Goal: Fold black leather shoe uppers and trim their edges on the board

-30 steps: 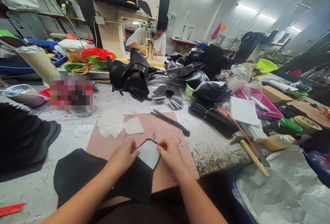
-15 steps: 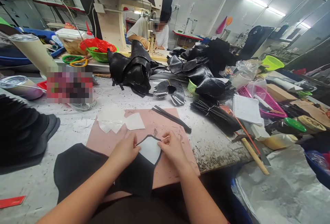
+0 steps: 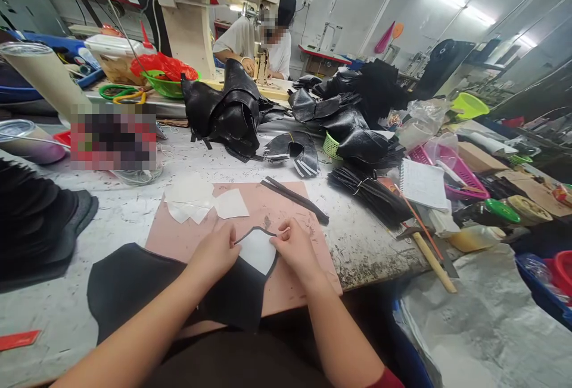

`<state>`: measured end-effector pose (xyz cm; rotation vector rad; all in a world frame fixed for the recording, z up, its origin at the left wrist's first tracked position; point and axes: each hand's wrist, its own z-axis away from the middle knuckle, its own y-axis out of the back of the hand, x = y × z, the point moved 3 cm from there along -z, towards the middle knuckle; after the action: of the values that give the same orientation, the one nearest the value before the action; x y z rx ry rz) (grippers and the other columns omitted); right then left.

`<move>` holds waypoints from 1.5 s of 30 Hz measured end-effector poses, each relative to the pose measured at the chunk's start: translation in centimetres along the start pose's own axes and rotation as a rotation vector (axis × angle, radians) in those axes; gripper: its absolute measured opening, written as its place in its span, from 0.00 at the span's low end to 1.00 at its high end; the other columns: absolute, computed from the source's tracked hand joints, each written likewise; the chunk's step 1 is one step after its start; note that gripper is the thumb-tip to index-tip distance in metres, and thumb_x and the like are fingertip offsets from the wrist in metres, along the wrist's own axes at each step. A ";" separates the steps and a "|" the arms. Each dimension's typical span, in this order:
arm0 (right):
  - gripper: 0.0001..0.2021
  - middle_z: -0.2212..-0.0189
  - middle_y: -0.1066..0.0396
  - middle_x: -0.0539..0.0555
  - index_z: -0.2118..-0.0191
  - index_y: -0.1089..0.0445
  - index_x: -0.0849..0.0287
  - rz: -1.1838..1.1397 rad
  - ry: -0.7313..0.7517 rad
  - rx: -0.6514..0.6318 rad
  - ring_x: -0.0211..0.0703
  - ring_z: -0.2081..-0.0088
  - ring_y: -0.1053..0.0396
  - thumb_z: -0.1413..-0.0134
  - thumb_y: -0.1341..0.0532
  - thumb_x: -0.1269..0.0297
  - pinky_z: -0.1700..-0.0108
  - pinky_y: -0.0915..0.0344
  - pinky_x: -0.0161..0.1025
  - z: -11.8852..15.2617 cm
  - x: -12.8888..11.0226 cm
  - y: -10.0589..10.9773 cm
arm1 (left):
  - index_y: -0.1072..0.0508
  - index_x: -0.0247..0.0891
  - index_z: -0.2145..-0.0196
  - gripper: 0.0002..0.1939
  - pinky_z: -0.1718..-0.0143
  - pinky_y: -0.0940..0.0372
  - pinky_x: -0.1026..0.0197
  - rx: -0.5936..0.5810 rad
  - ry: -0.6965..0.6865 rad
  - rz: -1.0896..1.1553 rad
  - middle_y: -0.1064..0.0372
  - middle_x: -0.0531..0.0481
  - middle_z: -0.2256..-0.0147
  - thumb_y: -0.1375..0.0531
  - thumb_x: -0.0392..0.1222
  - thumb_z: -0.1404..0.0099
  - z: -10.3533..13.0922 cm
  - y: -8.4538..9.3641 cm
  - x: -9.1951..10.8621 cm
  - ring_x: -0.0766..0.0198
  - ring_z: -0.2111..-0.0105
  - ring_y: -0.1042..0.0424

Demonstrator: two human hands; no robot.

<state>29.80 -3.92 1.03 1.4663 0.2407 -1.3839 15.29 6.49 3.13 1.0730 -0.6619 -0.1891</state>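
A black leather piece (image 3: 236,298) lies across the front of a pink board (image 3: 295,275), and a white patch (image 3: 258,251) sits on its right end inside a dark edge. My left hand (image 3: 217,252) pinches the left side of that end beside the patch. On the other side, my right hand (image 3: 292,248) is closed on the right corner, thumb and finger together at the edge. Loose white pieces (image 3: 231,204) and black strips (image 3: 295,199) lie on the board's far part.
Stacked black pieces (image 3: 36,227) stand at the left. Black leather parts (image 3: 223,108) lie farther back, below a sewing machine where a person (image 3: 279,48) sits. At the right are a bundle of strips (image 3: 369,193), a notebook (image 3: 422,184) and a hammer (image 3: 433,261).
The whole view has shifted slightly, so the scene sits a little higher and to the left. Both hands keep their hold on the black piece.
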 end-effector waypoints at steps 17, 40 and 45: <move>0.11 0.65 0.34 0.56 0.58 0.32 0.53 0.693 0.584 -0.137 0.47 0.63 0.37 0.44 0.48 0.67 0.61 0.44 0.43 2.8 -3.6 -3.2 | 0.34 0.40 0.61 0.10 0.71 0.42 0.60 0.094 -0.135 -0.235 0.30 0.47 0.68 0.52 0.38 0.39 2.3 2.8 -3.6 0.56 0.66 0.31; 0.11 0.55 0.37 0.55 0.59 0.35 0.61 0.911 0.538 -0.441 0.44 0.56 0.37 0.45 0.43 0.61 0.56 0.38 0.46 -9.4 -10.0 -7.9 | 0.36 0.40 0.52 0.22 0.51 0.37 0.60 0.204 -0.965 -0.032 0.29 0.44 0.55 0.46 0.53 0.40 8.4 -6.2 -3.5 0.57 0.52 0.32; 0.13 0.54 0.37 0.55 0.55 0.36 0.61 0.911 0.537 -0.419 0.45 0.55 0.37 0.45 0.43 0.62 0.56 0.37 0.46 -9.1 -10.3 -8.1 | 0.34 0.41 0.54 0.19 0.52 0.36 0.59 0.309 -0.862 0.008 0.31 0.43 0.53 0.45 0.51 0.40 9.5 -4.5 -4.5 0.57 0.52 0.33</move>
<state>26.18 11.45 3.06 1.2980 0.1491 -0.1818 6.93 -0.83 0.36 1.2746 -1.5038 -0.5719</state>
